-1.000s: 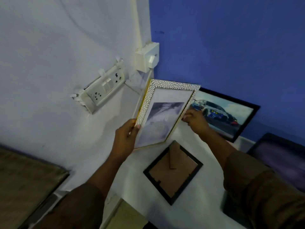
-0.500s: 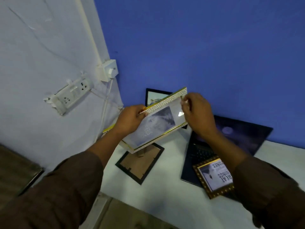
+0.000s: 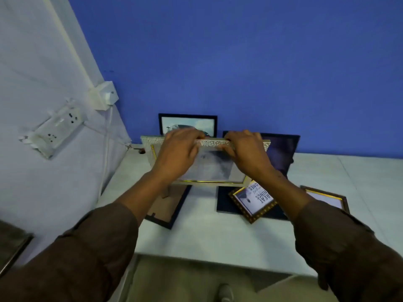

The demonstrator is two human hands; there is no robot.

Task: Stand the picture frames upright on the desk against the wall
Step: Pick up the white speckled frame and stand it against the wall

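Both hands hold one silver picture frame [image 3: 212, 164] up over the white desk [image 3: 218, 236]. The left hand [image 3: 176, 155] and the right hand [image 3: 246, 153] sit side by side on its top edge, with the fingers curled over that edge, so both hands are closed on the frame. The frame has a bumpy silver border with a thin gold line inside, and a gray, cloudy picture shows behind the glass. It leans with its top edge toward the blue wall [image 3: 239, 62]. Whether its bottom edge touches the desk cannot be told. Behind it, a black frame [image 3: 187, 124] with a car picture stands upright against the blue wall. A dark frame [image 3: 283, 151] with a purple picture leans there too, just to the right. On the desk, a black frame [image 3: 168, 208] lies face down with its brown back showing, partly under the left arm. A small gold frame [image 3: 253, 199] with printed words lies flat on a dark blue sheet [image 3: 224, 203]. A brown frame [image 3: 327, 199] lies flat farther right. On the white side wall, a socket strip [image 3: 54, 131] and a white plug box [image 3: 102, 98] hang near the corner.
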